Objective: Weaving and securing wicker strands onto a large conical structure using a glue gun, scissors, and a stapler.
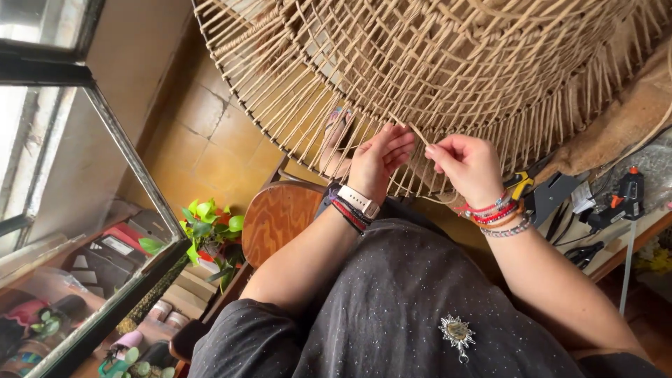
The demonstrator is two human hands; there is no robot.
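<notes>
A cord (420, 136) is pinched by both the left hand (380, 157) and right hand (467, 166) below the woven frame (434, 63); a white-tagged glue gun (619, 199) is seen right of it.

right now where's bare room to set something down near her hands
Free: the round wooden stool seat just below the left hand, and the tiled floor beyond it. Crowded: the bench by the right hand, covered with a glue gun and tools.

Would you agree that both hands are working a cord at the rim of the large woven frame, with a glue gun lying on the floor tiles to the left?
Not quite: the head view shows the glue gun on the workbench at right. Both the left hand and right hand do work the cord at the woven frame.
</notes>
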